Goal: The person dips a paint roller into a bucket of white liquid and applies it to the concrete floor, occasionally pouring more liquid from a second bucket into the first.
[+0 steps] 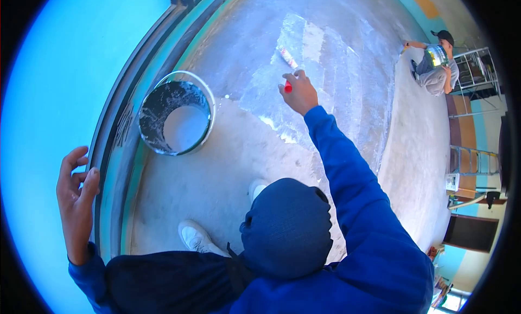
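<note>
My right hand [301, 93] is closed around the red handle of a paint roller [288, 58]. The roller's speckled sleeve rests against the floor, where a wet whitish patch [313, 40] spreads around it. On the left, my left hand [77, 197] is raised beside the dark ledge along the light-blue wall, holding nothing, its fingers apart and loosely bent. Between the ledge and the coated area stands a dark bucket [149, 116] with a wire handle. Pale paint [186, 128] fills its lower part, and splashes coat the inside.
A dark cap [286, 227] and white shoe [195, 236] show below. At the far right, a person [434, 70] crouches with a container near a metal scaffold [477, 70]. A ladder [475, 161] and a white bucket [452, 182] stand along that side. The dark ledge [111, 119] borders the left.
</note>
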The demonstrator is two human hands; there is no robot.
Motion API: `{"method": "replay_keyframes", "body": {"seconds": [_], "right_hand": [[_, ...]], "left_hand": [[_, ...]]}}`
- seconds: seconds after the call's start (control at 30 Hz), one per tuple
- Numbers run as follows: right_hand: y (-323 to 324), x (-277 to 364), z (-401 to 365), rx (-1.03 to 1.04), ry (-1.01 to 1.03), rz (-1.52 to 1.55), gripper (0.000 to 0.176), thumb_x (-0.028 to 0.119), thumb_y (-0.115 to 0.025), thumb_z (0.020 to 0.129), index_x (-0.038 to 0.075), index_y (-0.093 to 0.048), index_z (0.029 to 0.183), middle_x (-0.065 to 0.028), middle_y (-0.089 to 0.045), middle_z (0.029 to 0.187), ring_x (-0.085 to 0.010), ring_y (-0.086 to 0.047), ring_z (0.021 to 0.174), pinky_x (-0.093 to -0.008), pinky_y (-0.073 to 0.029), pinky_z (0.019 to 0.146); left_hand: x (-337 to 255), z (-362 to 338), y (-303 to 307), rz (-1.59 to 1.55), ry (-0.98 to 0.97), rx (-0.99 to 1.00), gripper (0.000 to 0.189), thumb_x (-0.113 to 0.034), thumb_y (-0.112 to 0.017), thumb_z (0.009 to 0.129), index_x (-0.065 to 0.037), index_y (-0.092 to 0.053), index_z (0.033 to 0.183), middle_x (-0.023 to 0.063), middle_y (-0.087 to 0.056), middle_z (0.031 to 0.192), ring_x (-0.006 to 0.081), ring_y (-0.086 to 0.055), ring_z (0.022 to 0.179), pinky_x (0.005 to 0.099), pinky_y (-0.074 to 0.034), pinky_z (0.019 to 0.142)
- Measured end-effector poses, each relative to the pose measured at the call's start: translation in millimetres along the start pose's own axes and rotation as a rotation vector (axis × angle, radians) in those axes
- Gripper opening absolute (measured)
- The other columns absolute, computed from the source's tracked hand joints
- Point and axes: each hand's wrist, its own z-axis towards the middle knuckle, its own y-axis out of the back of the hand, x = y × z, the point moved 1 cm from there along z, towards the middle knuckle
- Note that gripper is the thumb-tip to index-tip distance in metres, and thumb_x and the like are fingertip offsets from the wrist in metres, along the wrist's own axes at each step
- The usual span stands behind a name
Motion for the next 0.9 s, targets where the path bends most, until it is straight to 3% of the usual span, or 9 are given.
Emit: {"method": "replay_keyframes", "body": {"seconds": [0.13, 0.23, 0.37, 0.67, 0.7, 0.83, 0.9], "right_hand": [[11, -2, -54, -0.015, 0.041, 0.154, 0.038, 0.015, -0.067, 0.074, 0.003, -0.058, 0.108, -0.0178, -0.059, 0.107, -0.0352, -0.057, 0.099, -0.0407, -0.050, 0.084], [25, 22, -101, 0.044, 0.107, 0.216, 0.038, 0.008, -0.069, 0.069, 0.004, -0.057, 0.105, -0.0166, -0.058, 0.112, -0.0344, -0.055, 0.105, -0.0401, -0.048, 0.088], [5, 3, -79, -0.032, 0.116, 0.223, 0.034, 0.007, -0.068, 0.068, 0.004, -0.057, 0.100, -0.0169, -0.058, 0.110, -0.0355, -0.055, 0.105, -0.0418, -0.048, 0.087], [-71, -125, 171, -0.064, 0.120, 0.086, 0.029, 0.012, -0.069, 0.069, 0.008, -0.063, 0.097, -0.0154, -0.065, 0.098, -0.0355, -0.062, 0.090, -0.0427, -0.051, 0.078], [-76, -137, 197, -0.044, 0.109, 0.067, 0.029, 0.013, -0.069, 0.069, 0.008, -0.063, 0.097, -0.0152, -0.066, 0.098, -0.0355, -0.063, 0.090, -0.0419, -0.051, 0.079], [-97, -186, 294, 0.010, 0.066, -0.040, 0.031, 0.017, -0.070, 0.071, 0.010, -0.064, 0.100, -0.0170, -0.067, 0.097, -0.0360, -0.064, 0.090, -0.0417, -0.051, 0.080], [-108, -207, 321, -0.007, 0.082, -0.058, 0.031, 0.017, -0.069, 0.070, 0.011, -0.065, 0.101, -0.0182, -0.067, 0.095, -0.0369, -0.065, 0.088, -0.0429, -0.052, 0.080]], "left_hand": [[7, 15, -9, -0.018, 0.004, 0.011, 0.052, -0.040, -0.061, 0.087, -0.009, -0.052, 0.128, 0.0131, -0.053, 0.117, 0.0142, -0.055, 0.080, 0.0257, -0.051, 0.065], [12, 26, -18, -0.005, 0.003, -0.020, 0.053, -0.039, -0.062, 0.087, -0.009, -0.051, 0.129, 0.0128, -0.054, 0.118, 0.0129, -0.055, 0.079, 0.0254, -0.051, 0.065], [16, 40, -25, -0.035, 0.072, -0.031, 0.053, -0.037, -0.063, 0.087, -0.007, -0.050, 0.129, 0.0123, -0.054, 0.117, 0.0113, -0.054, 0.077, 0.0241, -0.050, 0.065], [42, 54, -27, 0.068, 0.275, -0.124, 0.047, -0.025, -0.061, 0.089, -0.001, -0.049, 0.128, 0.0113, -0.053, 0.117, 0.0089, -0.054, 0.076, 0.0231, -0.046, 0.063], [44, 53, -23, 0.080, 0.295, -0.100, 0.052, -0.040, -0.056, 0.091, -0.006, -0.050, 0.130, 0.0110, -0.054, 0.121, 0.0156, -0.057, 0.085, 0.0258, -0.048, 0.066], [58, 50, -15, 0.141, 0.376, -0.150, 0.051, -0.037, -0.058, 0.090, -0.006, -0.051, 0.129, 0.0093, -0.055, 0.123, 0.0111, -0.055, 0.078, 0.0236, -0.046, 0.062], [40, 51, -11, 0.004, 0.405, -0.098, 0.040, -0.022, -0.059, 0.092, -0.003, -0.054, 0.127, 0.0084, -0.062, 0.102, 0.0124, -0.059, 0.078, 0.0258, -0.048, 0.067]]}}
